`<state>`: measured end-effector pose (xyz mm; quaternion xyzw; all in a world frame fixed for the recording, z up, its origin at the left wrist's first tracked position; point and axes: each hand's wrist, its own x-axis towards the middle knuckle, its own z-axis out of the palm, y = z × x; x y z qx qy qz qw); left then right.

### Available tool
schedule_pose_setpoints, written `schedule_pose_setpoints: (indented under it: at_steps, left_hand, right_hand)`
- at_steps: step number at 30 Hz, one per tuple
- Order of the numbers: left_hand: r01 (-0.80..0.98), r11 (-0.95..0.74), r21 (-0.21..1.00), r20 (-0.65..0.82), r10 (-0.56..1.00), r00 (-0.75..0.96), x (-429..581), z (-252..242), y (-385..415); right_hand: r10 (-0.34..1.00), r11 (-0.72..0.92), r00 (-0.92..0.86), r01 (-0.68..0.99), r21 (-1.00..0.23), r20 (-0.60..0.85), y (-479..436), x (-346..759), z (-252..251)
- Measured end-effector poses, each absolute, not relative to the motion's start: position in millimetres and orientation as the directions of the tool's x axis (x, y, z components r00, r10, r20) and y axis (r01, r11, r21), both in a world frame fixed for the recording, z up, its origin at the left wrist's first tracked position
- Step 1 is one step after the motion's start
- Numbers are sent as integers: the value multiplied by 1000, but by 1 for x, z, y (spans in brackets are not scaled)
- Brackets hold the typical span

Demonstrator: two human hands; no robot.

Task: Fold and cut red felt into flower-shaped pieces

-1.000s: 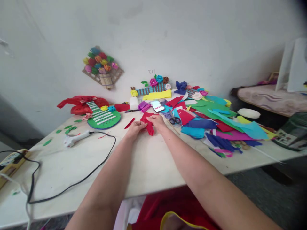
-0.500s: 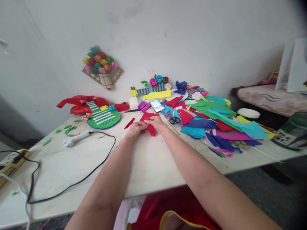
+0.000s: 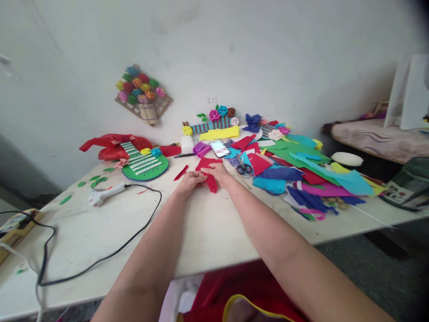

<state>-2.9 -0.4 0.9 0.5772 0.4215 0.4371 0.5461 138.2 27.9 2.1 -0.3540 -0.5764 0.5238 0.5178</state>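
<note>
Pale wall [image 3: 268, 53] behind a whitish bench [image 3: 211, 237], seen from the worker's head. Across the right half of the bench spreads a heap of coloured paper [image 3: 284, 173], in blue, red, green, magenta and yellow; at its far right stands a dark green jar [image 3: 407, 185]. On the wall, upper left, hangs a bouquet of paper tulips [image 3: 140, 91]. Below it lies a green guitar-shaped board [image 3: 161, 165] crossed by white strips. Nearer the viewer, a white glue gun [image 3: 106, 194] rests on its side, its black cord [image 3: 134, 242] looping over the bench.

At centre, both hands grip one piece of red paper [image 3: 212, 184]: the left hand [image 3: 192, 181] pinches its left side between thumb and fingers, the right hand [image 3: 217, 174] its right side, fingertips close together. Whether the paper touches the bench cannot be told. Just beyond it lies a phone [image 3: 219, 149]; to its right, dark-handled scissors [image 3: 244, 168]; to its left, a narrow red strip [image 3: 181, 172]. Small green leaves [image 3: 66, 199] lie scattered at left.
</note>
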Motion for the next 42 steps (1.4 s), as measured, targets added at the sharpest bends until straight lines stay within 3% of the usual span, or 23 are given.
schedule_pose_setpoints:
  at_steps: [6, 15, 21, 26, 33, 42]
  left_hand:
    - [15, -67, 998, 61, 964, 257, -1, 3, -3]
    - [-4, -58, 998, 57, 973, 224, -1, 1, -2]
    - [-165, -132, 977, 136, 991, 15, -5, -1, 6]
    - [-192, -167, 967, 163, 986, -37, -7, 0, 7]
    - [-197, -131, 972, 132, 991, -5, -7, 4, 3]
    - [-298, -201, 933, 172, 978, -118, -1, 4, 4]
  right_hand:
    - [943, 210, -205, -243, -947, 262, 31, 139, 0]
    - [957, 221, -143, -211, -952, 254, 27, 141, 8]
    - [963, 142, -215, -118, -983, 165, 29, 144, 4]
    - [942, 164, -295, -9, -986, 160, 28, 145, 3]
    - [892, 140, -428, -46, -989, 146, 21, 152, 10]
    - [938, -18, -344, -170, -985, 43, 23, 150, 13]
